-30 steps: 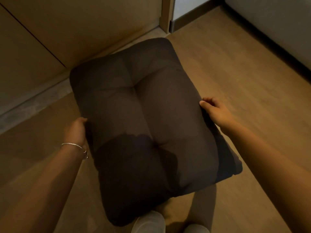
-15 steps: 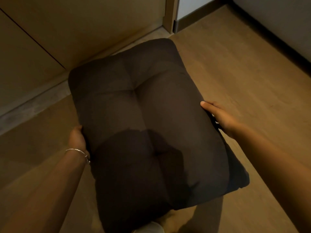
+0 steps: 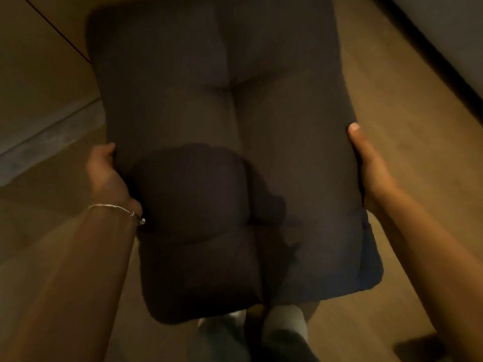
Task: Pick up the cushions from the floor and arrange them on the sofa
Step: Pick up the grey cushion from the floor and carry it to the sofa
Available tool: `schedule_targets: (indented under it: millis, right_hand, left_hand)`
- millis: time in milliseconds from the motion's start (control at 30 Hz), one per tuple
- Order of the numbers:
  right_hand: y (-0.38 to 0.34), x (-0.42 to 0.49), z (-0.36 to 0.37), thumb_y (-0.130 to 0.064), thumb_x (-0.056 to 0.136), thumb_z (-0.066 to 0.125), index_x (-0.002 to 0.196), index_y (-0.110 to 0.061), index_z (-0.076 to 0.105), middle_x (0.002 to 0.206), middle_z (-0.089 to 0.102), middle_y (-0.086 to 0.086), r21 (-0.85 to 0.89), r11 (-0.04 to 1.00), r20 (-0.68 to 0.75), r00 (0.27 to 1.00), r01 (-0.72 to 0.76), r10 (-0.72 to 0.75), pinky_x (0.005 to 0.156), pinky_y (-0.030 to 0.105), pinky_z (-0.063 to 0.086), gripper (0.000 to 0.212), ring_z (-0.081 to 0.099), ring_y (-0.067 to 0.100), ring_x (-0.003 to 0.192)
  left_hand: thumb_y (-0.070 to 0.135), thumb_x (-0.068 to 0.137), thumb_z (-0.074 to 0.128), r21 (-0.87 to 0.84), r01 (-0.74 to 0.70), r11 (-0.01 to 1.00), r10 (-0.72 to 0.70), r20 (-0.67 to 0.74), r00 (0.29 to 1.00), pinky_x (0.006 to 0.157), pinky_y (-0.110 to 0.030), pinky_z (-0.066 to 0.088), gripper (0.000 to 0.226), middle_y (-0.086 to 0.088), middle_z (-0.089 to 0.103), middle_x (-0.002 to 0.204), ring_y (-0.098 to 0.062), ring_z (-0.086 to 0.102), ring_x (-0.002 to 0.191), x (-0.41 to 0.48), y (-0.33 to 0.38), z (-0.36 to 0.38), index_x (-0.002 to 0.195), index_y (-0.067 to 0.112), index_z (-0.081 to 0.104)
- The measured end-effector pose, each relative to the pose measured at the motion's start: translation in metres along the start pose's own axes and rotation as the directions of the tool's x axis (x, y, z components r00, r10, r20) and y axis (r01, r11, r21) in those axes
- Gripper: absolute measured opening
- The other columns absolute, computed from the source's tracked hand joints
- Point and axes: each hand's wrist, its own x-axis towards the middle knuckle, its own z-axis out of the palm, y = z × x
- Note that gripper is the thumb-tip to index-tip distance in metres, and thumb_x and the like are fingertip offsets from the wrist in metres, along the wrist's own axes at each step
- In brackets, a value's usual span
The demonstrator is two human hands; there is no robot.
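A large dark grey tufted cushion [image 3: 214, 121] fills the middle of the head view, held flat in the air above the wooden floor. My left hand [image 3: 104, 173], with a thin bracelet at the wrist, grips its left edge. My right hand [image 3: 368, 165] presses against its right edge with the thumb on top. The cushion's far end runs off the top of the frame. The sofa is not in view.
Wooden floor [image 3: 407, 142] lies on the right and below. A tan cabinet or wall panel [image 3: 34, 69] with a grey plinth stands at the left. A light wall with a dark skirting [image 3: 444, 56] runs along the upper right. My feet [image 3: 282, 325] show under the cushion.
The cushion has come up off the floor and closer to the camera, held by both hands at its sides. The view has shifted so the doorway corner is hidden.
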Motion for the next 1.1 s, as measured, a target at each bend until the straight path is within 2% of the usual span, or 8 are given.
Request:
schedule_targets:
  millis: [133, 367, 567, 733, 800, 933, 1000, 1100]
  right_hand:
    - [-0.090, -0.090, -0.012, -0.052, 0.088, 0.047, 0.108, -0.024, 0.065, 0.104, 0.075, -0.005, 0.000, 0.999, -0.052, 0.997, 0.051, -0.051, 0.081, 0.024, 0.053, 0.039, 0.067, 0.011, 0.102]
    - [-0.291, -0.281, -0.032, -0.066, 0.068, 0.060, 0.125, -0.016, 0.056, 0.125, 0.064, 0.005, -0.034, 0.996, -0.206, 0.974, 0.085, -0.090, 0.101, 0.043, 0.044, 0.076, 0.061, 0.017, 0.114]
    - [-0.434, -0.435, -0.051, -0.081, 0.041, 0.065, 0.120, -0.006, 0.054, 0.126, 0.059, 0.022, 0.045, 0.991, -0.358, 0.928, 0.126, -0.102, 0.102, 0.055, 0.040, 0.109, 0.056, 0.034, 0.117]
    - [-0.547, -0.532, -0.069, -0.069, 0.062, 0.063, 0.125, -0.017, 0.058, 0.118, 0.068, 0.000, 0.065, 0.942, -0.395, 0.876, 0.329, -0.278, 0.101, 0.040, 0.044, 0.082, 0.062, 0.016, 0.111]
    - [-0.578, -0.561, -0.077, -0.066, 0.068, 0.059, 0.124, -0.020, 0.059, 0.117, 0.068, -0.004, 0.028, 0.910, -0.428, 0.828, 0.414, -0.363, 0.100, 0.036, 0.044, 0.072, 0.061, 0.012, 0.110]
    - [-0.614, -0.609, -0.083, -0.069, 0.057, 0.060, 0.100, -0.035, 0.064, 0.099, 0.072, -0.020, -0.008, 0.848, -0.457, 0.753, 0.529, -0.474, 0.081, 0.022, 0.049, 0.055, 0.066, -0.002, 0.093]
    - [-0.620, -0.621, -0.087, -0.069, 0.057, 0.060, 0.104, -0.034, 0.063, 0.097, 0.072, -0.021, -0.012, 0.831, -0.484, 0.724, 0.556, -0.492, 0.077, 0.019, 0.048, 0.058, 0.066, -0.004, 0.090]
    - [-0.621, -0.629, -0.095, -0.066, 0.060, 0.059, 0.128, -0.024, 0.054, 0.121, 0.065, -0.006, -0.012, 0.816, -0.537, 0.685, 0.578, -0.493, 0.091, 0.028, 0.044, 0.081, 0.060, 0.007, 0.108]
  left_hand:
    - [0.030, 0.089, 0.035, -0.041, -0.012, 0.999, 0.017, 0.135, 0.991, 0.081, -0.028, 0.054, 0.037, 0.001, 0.073, 0.085, -0.021, 0.069, 0.091, -0.083, 0.087, 0.024, 0.086, 0.016, 0.070]
    - [0.030, 0.090, 0.036, -0.075, -0.018, 0.997, 0.038, 0.274, 0.961, 0.081, -0.030, 0.053, 0.036, 0.000, 0.074, 0.086, -0.023, 0.067, 0.096, -0.246, 0.293, 0.085, 0.087, 0.014, 0.068]
    - [0.033, 0.085, 0.045, -0.053, -0.071, 0.996, 0.086, 0.394, 0.915, 0.068, -0.021, 0.054, 0.038, 0.011, 0.073, 0.068, -0.007, 0.069, 0.069, -0.367, 0.450, 0.130, 0.063, 0.022, 0.074]
    - [0.037, 0.081, 0.052, -0.070, -0.165, 0.984, 0.176, 0.556, 0.812, 0.066, -0.023, 0.055, 0.029, 0.008, 0.076, 0.078, -0.010, 0.071, 0.077, -0.457, 0.555, 0.184, 0.075, 0.025, 0.077]
    - [0.042, 0.074, 0.057, -0.070, -0.204, 0.976, 0.205, 0.593, 0.779, 0.077, -0.030, 0.054, 0.033, 0.004, 0.076, 0.094, -0.015, 0.070, 0.092, -0.482, 0.583, 0.201, 0.092, 0.022, 0.076]
    - [0.047, 0.067, 0.059, -0.091, -0.213, 0.973, 0.219, 0.668, 0.712, 0.085, -0.035, 0.052, 0.046, -0.001, 0.073, 0.107, -0.021, 0.067, 0.103, -0.507, 0.616, 0.222, 0.103, 0.021, 0.072]
    - [0.048, 0.071, 0.058, -0.084, -0.230, 0.970, 0.217, 0.732, 0.646, 0.088, -0.036, 0.051, 0.045, -0.001, 0.072, 0.110, -0.020, 0.066, 0.105, -0.516, 0.622, 0.230, 0.105, 0.021, 0.071]
    - [0.052, 0.075, 0.056, -0.032, -0.319, 0.947, 0.219, 0.792, 0.570, 0.081, -0.029, 0.049, 0.042, 0.008, 0.072, 0.110, -0.011, 0.066, 0.102, -0.527, 0.621, 0.238, 0.106, 0.027, 0.069]
